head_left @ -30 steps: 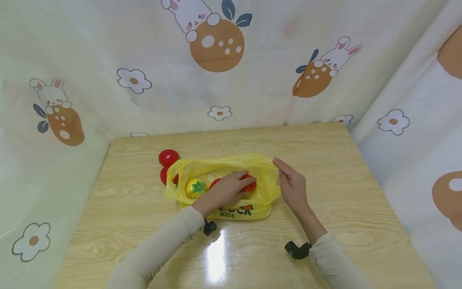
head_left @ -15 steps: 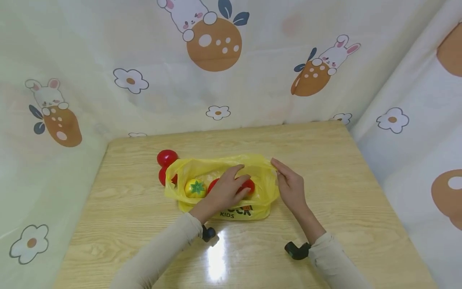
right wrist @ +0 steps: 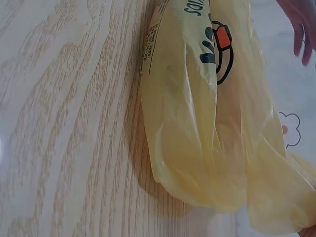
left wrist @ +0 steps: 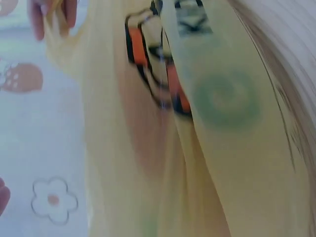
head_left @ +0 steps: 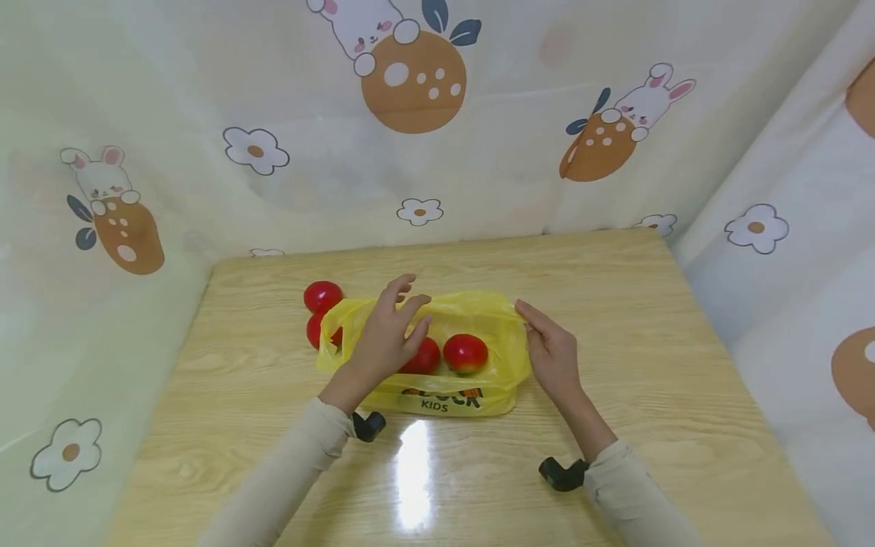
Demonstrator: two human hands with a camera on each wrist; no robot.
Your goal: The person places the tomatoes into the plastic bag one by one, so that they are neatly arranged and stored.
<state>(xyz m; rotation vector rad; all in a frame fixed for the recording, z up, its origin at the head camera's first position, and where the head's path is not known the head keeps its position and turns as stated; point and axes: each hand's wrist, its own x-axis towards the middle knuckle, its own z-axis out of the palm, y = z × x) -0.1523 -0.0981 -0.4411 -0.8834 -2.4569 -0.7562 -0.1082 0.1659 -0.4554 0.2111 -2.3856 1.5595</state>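
A yellow plastic bag [head_left: 439,404] lies on the table with its mouth spread wide. Inside it are two red toy fruits, one at the right [head_left: 466,354] and another [head_left: 425,357] partly behind my left hand [head_left: 384,333]. That hand hovers over the bag's left half, fingers loosely bent and holding nothing; in the right wrist view the left hand [right wrist: 299,22] is off the bag too. My right hand [head_left: 555,355] pinches the bag's right edge; the left wrist view shows the right hand's fingers [left wrist: 70,12] on the plastic.
Two more red fruits, one further back [head_left: 323,296] and one [head_left: 314,330] partly behind the bag, sit at its left. A wooden table [head_left: 615,304] runs back to a printed curtain [head_left: 492,167]. Black wrist cameras [head_left: 562,475] are strapped to both forearms.
My left hand has let go of the red fruit at the bag's right, lifted and moved left. It now covers the yellow green-topped toy fruit. My right hand stays on the bag's edge.
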